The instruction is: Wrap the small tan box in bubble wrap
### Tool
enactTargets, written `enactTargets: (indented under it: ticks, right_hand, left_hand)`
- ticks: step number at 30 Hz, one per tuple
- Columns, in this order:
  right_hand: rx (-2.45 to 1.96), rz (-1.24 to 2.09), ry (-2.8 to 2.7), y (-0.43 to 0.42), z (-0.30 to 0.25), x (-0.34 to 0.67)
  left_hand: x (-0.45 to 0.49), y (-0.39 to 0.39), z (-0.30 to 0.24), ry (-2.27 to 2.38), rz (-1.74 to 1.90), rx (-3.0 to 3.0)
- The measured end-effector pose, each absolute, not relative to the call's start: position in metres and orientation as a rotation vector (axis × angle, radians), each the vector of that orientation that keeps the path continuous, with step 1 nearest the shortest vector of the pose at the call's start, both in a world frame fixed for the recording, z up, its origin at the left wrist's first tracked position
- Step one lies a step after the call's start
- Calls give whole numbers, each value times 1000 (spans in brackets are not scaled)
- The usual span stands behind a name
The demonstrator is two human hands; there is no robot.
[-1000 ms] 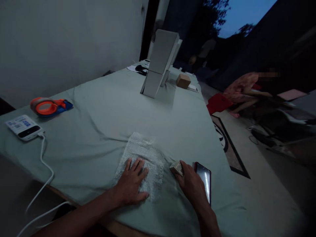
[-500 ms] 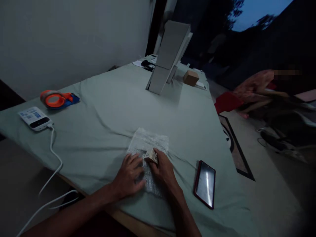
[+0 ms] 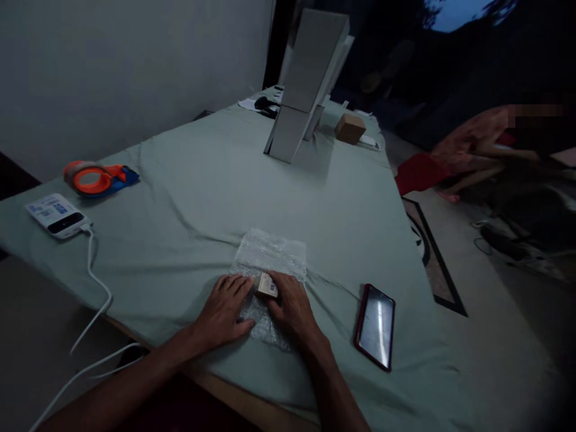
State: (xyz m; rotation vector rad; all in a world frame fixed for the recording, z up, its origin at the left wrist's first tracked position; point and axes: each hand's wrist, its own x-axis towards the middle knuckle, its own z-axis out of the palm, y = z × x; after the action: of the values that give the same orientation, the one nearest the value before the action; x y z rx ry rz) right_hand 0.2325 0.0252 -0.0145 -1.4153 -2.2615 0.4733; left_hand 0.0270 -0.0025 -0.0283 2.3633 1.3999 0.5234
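A sheet of bubble wrap (image 3: 273, 255) lies on the grey-green cloth of the table (image 3: 234, 180) near its front edge. My left hand (image 3: 224, 310) rests flat on the wrap's near left part, fingers stretched out. My right hand (image 3: 292, 307) is beside it, fingers closed round a small tan box (image 3: 267, 285) that sits on the wrap between the two hands.
A red-cased phone (image 3: 375, 325) lies right of my hands. At the left are an orange tape dispenser (image 3: 96, 178) and a white power bank (image 3: 54, 215) with a cable. Folded cardboard (image 3: 303, 84) and a brown box (image 3: 350, 128) stand at the back. A person (image 3: 472, 144) sits on the floor, right.
My right hand carried the small box from beside the phone leftward onto the bubble wrap. My left hand stayed pressed on the wrap.
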Motion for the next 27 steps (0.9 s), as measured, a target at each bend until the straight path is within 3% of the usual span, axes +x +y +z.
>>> enactTargets:
  ticks: [19,27]
  right_hand:
    - [-1413,488,-2121,24,-30,238]
    - [-1313,919,-1974,20,10,264]
  left_hand:
    - [14,-22,-12,1201,362,2559]
    - [30,-7,1,1228,780,2374]
